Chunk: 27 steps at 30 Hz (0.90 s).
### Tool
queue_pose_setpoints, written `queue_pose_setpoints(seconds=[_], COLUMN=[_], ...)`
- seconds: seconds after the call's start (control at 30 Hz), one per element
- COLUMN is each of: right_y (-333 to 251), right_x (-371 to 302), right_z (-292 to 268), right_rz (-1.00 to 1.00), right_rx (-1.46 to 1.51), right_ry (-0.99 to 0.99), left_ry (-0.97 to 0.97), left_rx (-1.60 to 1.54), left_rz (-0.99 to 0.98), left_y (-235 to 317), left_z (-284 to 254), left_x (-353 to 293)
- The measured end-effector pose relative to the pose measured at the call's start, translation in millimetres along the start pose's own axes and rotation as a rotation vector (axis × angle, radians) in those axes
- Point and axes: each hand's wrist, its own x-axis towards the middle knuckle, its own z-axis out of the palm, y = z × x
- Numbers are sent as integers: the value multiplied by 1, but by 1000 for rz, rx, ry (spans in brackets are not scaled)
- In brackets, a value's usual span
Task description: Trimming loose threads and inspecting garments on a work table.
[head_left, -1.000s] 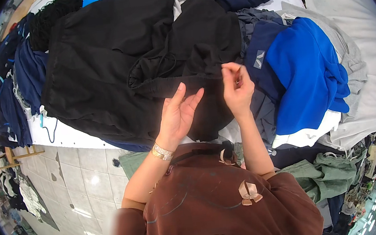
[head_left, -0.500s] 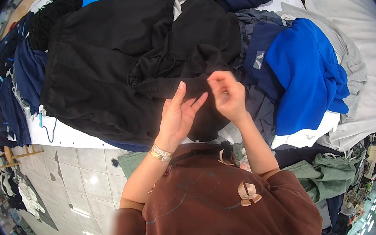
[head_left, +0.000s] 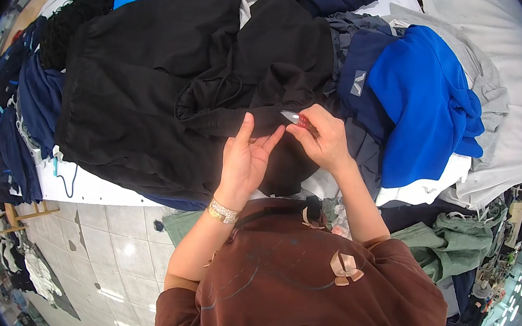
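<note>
Right hand (head_left: pixel 325 139) drawn in toward your left hand (head_left: pixel 242 160), blade (head_left: pixel 289 116) now showing

Your right fingers (head_left: pixel 312 113) grip a small cutter (head_left: pixel 302 121), likely for control; tip and long axis slant left, away from you. Your left thumb (head_left: pixel 245 128) and fingers stand apart at the crosswise black waistband (head_left: pixel 221 121), perhaps steadying it; any pinch is unclear. Black garments (head_left: pixel 147 66) spread beneath, over the white tabletop (head_left: pixel 87 183).

Black garment (head_left: pixel 155 78): matt cloth; tool tip (head_left: pixel 290 116): glossy metal. Smooth blue cloth (head_left: pixel 422 106) at 3 o'clock, glossy floor tiles (head_left: pixel 128 233) at 8 o'clock.
</note>
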Motion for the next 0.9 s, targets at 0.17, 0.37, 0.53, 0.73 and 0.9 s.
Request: queue_pose_setpoints(seconds=[0.17,0.37,0.53,0.73,0.9], right_y=[7,9,8,8,-7], right_x=[2,2,3,2,-2], right_z=[-4,-1,-1,1,9], right_rz=[-143,-160,-174,-180,182], right_rx=[-320,-355,-377,-333,203], right_ry=[-28,-16,-23,16,102], left_ry=[-29,-11,-84,-93,-71], left_rx=[-20,8,117,189,163], left_rz=[-21,14,75,176,211], left_y=[0,1,0,-5,-12], left_z=[-6,3,-4,-5,-15], left_x=[4,0,2,2,6])
